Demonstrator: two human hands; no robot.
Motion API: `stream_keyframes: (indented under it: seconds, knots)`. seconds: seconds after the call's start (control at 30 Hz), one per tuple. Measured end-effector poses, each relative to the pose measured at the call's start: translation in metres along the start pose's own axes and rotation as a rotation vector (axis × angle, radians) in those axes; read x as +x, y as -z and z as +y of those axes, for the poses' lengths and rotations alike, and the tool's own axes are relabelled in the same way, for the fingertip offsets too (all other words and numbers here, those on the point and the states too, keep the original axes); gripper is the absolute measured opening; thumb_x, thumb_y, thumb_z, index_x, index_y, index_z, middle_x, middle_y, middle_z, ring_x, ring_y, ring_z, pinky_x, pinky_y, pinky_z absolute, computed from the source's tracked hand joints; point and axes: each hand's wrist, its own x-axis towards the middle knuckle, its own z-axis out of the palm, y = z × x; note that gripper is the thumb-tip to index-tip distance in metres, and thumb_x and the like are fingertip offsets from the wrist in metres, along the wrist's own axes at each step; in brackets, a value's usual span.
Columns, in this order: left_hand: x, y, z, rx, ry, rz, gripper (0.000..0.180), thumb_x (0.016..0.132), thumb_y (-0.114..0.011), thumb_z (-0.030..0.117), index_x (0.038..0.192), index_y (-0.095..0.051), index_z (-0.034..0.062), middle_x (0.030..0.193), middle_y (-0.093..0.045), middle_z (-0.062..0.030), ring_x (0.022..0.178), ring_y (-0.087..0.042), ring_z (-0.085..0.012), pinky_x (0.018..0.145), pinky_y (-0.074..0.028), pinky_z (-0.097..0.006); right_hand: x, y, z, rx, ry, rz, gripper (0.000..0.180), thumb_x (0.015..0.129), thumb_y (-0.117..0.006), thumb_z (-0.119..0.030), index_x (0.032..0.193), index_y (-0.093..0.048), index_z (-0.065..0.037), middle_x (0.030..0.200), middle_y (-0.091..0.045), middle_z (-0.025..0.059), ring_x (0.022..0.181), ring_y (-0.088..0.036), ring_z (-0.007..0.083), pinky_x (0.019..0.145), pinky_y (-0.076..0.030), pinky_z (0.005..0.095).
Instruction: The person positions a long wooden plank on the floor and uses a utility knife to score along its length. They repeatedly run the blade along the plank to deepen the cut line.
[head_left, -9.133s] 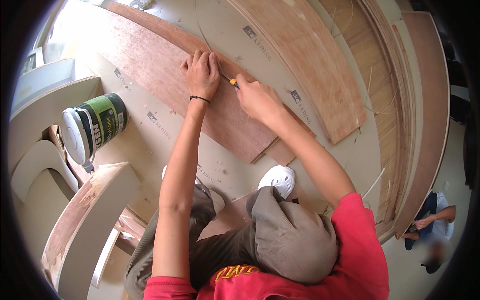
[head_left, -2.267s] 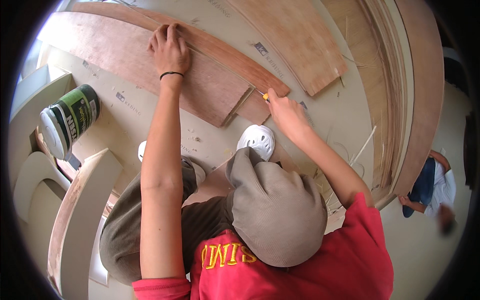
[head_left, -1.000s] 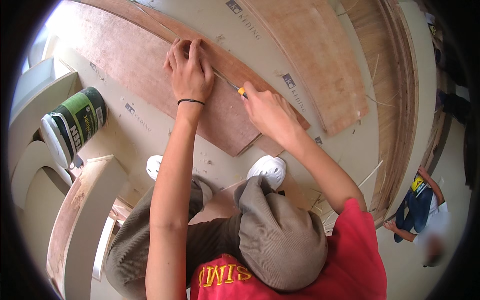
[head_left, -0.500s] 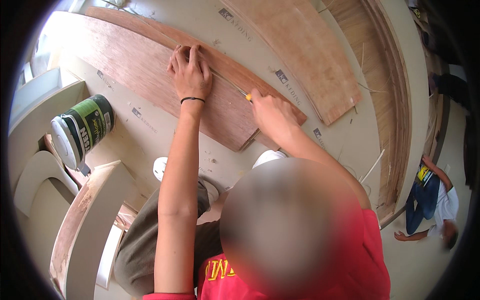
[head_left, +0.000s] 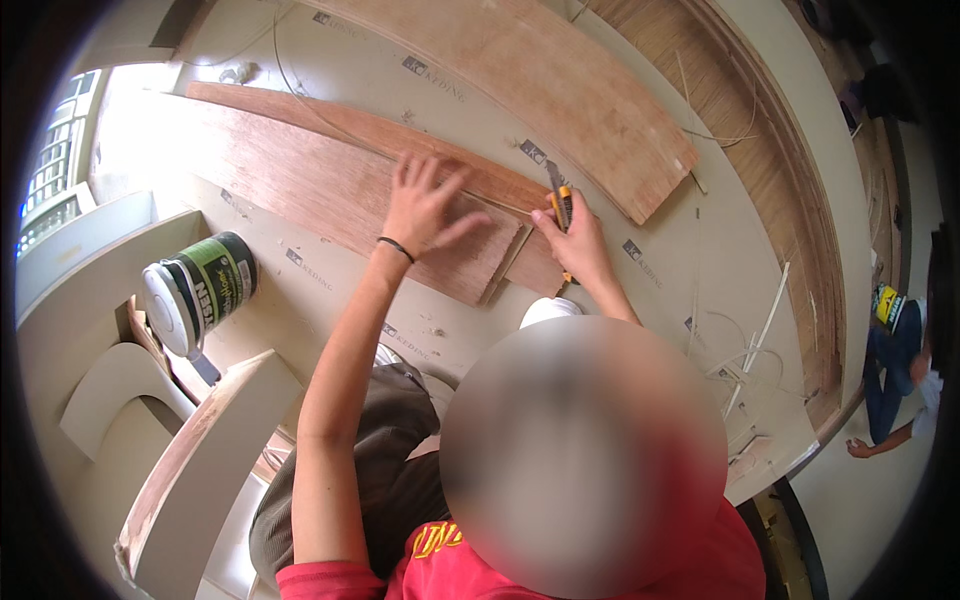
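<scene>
A long reddish plywood board [head_left: 310, 185] lies on the floor sheet in front of me, on top of another, partly covered piece [head_left: 535, 268] that sticks out at its right end. A second, narrower board [head_left: 460, 178] runs along its far edge. My left hand [head_left: 425, 212] is over the upper board with fingers spread, slightly blurred; whether it touches the wood I cannot tell. My right hand [head_left: 588, 250] grips a yellow-and-black utility knife [head_left: 562, 208] near the boards' right end. The knife's blade is out and points up and away, clear of the wood.
A wider curved plywood panel [head_left: 600, 110] lies beyond. A green-and-black bucket [head_left: 205, 290] lies tipped at the left, near curved white-sided pieces [head_left: 215, 450]. Thin wood offcuts [head_left: 760, 335] are scattered at the right. Another person [head_left: 900, 345] is at the far right.
My left hand has gone from bent fingers at the board's far edge to spread fingers nearer its right end. My right hand has lifted the knife off the boards' seam, blade upward. The view has shifted.
</scene>
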Motion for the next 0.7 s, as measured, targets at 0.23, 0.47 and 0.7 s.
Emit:
stream_keyframes:
  seconds: [0.23,0.47,0.7]
  knots:
    - [0.024,-0.012,0.002,-0.238,-0.067,-0.264,0.022,0.086,-0.068,0.027,0.103,-0.068,0.0132,0.1,-0.063,-0.0047,0.1,-0.055,-0.0283,0.087,-0.044,-0.042,0.007,-0.024,-0.047,0.574,0.051,0.001,0.03,0.095,-0.065,-0.019,0.114,-0.048,-0.003,0.084,-0.064,0.0048,0.049,-0.048,0.0052,0.046,-0.043,0.0217]
    - [0.063,0.01,-0.064,-0.093,0.153,-0.178,0.029,0.095,-0.059,0.029,0.084,-0.061,0.0024,0.09,-0.059,-0.012,0.089,-0.054,-0.0311,0.079,-0.045,-0.041,-0.015,-0.031,-0.037,-0.109,0.349,0.051,0.03,0.099,-0.053,-0.025,0.116,-0.047,-0.001,0.096,-0.069,0.0188,0.065,-0.068,0.0325,0.054,-0.052,0.0422]
    - [0.074,-0.006,-0.096,-0.115,0.112,-0.099,0.034,0.1,-0.051,0.029,0.081,-0.055,0.0017,0.082,-0.058,-0.0125,0.085,-0.055,-0.0328,0.075,-0.044,-0.043,-0.003,-0.039,-0.068,-0.623,0.461,-0.206,0.021,0.095,-0.055,-0.023,0.106,-0.049,-0.006,0.079,-0.066,0.0186,0.071,-0.068,0.0376,0.058,-0.055,0.0489]
